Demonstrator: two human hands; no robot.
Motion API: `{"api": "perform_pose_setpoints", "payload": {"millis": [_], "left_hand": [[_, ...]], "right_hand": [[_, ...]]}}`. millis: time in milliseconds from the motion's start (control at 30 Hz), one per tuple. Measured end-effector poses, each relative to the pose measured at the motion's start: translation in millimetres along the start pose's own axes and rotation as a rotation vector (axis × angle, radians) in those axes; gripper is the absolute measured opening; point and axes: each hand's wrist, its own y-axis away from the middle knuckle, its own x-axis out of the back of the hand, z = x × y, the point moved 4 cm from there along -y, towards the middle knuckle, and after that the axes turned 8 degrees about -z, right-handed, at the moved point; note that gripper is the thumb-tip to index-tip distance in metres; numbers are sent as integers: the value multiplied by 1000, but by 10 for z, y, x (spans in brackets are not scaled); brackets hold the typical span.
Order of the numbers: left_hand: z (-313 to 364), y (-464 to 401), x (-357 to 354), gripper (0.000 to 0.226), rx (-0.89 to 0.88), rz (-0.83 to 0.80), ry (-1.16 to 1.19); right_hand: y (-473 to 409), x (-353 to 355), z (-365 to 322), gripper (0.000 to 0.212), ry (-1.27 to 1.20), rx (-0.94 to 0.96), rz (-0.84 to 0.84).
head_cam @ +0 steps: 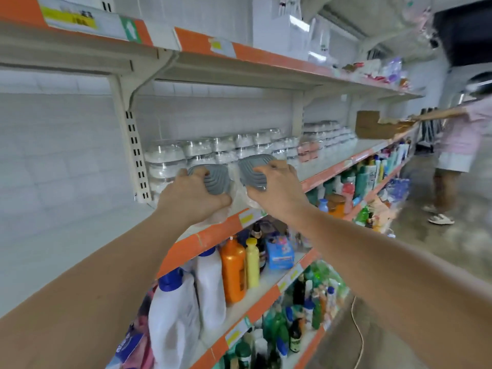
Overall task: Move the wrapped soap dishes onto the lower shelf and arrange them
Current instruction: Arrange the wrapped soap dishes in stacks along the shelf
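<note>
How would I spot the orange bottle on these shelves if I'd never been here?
Find the shelf where the two hands hold grey soap dishes, then drop to the one below it. The orange bottle stands near its front edge, between a white jug and a slim yellow bottle. It is the only solid orange one there.

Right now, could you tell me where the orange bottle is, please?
The orange bottle stands on the shelf below the hands, centre of the head view, between a white jug and a yellow bottle.

Bare shelf (pixel 66 198) leftward; wrapped stacks (pixel 213 150) behind.
</note>
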Motion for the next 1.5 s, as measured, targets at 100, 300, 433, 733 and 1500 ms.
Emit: {"api": "perform_pose_setpoints", "payload": {"millis": [100, 300, 433, 733, 1500], "left_hand": [[286, -552, -209, 76, -64, -14, 28], [978, -1531, -648, 75, -140, -57, 61], [1592, -2068, -1034, 75, -197, -72, 77], [3180, -3136, -2083, 72, -200, -67, 103], [6508, -6376, -4248, 77, -225, -104, 121]], "right_hand": [[-383, 55, 409, 55, 12, -51, 27], [-1007, 311, 1304, 54, -38, -162, 84], [-1337, 473, 2052, 51, -44, -220, 111], [-2090, 867, 4095, 50, -92, -215, 110], [-4480, 1664, 8420, 50, -39, -272, 85]]}}
